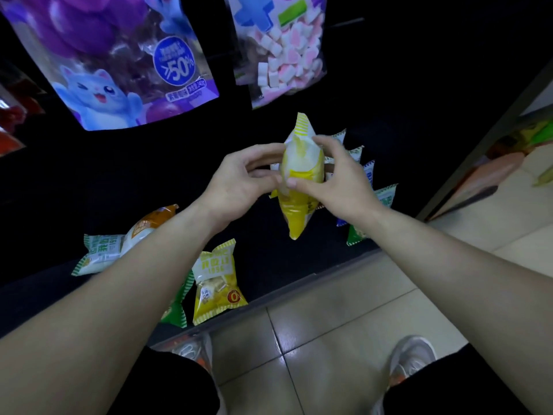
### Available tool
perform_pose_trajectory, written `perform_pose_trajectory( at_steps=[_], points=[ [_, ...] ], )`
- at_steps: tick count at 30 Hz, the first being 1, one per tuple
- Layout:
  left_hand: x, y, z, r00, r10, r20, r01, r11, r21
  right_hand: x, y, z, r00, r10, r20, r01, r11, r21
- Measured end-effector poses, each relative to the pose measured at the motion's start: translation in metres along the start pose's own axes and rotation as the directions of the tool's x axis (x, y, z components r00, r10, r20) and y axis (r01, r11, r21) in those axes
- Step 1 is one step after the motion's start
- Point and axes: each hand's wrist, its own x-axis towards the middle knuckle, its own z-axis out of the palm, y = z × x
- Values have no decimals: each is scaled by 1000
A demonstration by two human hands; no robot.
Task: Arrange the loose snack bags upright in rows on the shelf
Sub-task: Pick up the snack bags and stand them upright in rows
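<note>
A yellow snack bag [300,205] is held edge-on above the dark shelf [269,259], between both hands. My left hand [236,181] grips its left side and my right hand [338,181] wraps its right side. Behind my right hand stands a row of green, white and blue bags [386,196], upright. Loose bags lie on the shelf at the left: a yellow one [217,283], a white-green one [101,253], an orange-white one [149,226] and a green one [176,307] partly under my left forearm.
A large purple cat-print bag [119,61] and a marshmallow bag [281,46] hang above the shelf. The shelf's front edge [299,283] meets a beige tiled floor [344,324]. My shoes [413,360] stand close to it. Another rack [490,169] is at the right.
</note>
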Motion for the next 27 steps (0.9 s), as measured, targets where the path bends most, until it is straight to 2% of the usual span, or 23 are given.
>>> perform_pose_trajectory(
  at_steps=[4,8,10,12,14,18,22,25,27],
  points=[
    [1,5,5,999,24,-27,-24,999,29,2,-2,-9,995,-35,-92,37,999,28],
    [6,-1,-3,989,-8,-148,18,998,64,5,1,-14,999,-38,3,37,989,145],
    [9,-6,-10,991,-83,-106,91,993,80,4,0,-14,995,-64,72,47,976,214],
    [10,-9,-13,990,-143,-7,143,990,10,3,-1,-15,989,-73,128,38,965,259],
    [8,-7,-10,988,-149,36,151,987,-51,3,-1,-16,987,-72,142,28,956,292],
    [8,-5,-6,984,-125,-125,113,988,-103,3,1,-15,997,18,76,-38,962,272],
    [9,-7,0,930,-113,-349,131,991,30,2,1,-9,990,48,131,-83,958,275],
    [9,-5,3,916,-89,-390,130,988,82,1,1,-7,990,25,139,-60,965,255],
    [10,-4,1,931,-78,-358,92,996,21,2,2,-11,995,23,94,-44,972,231]
  ],
)
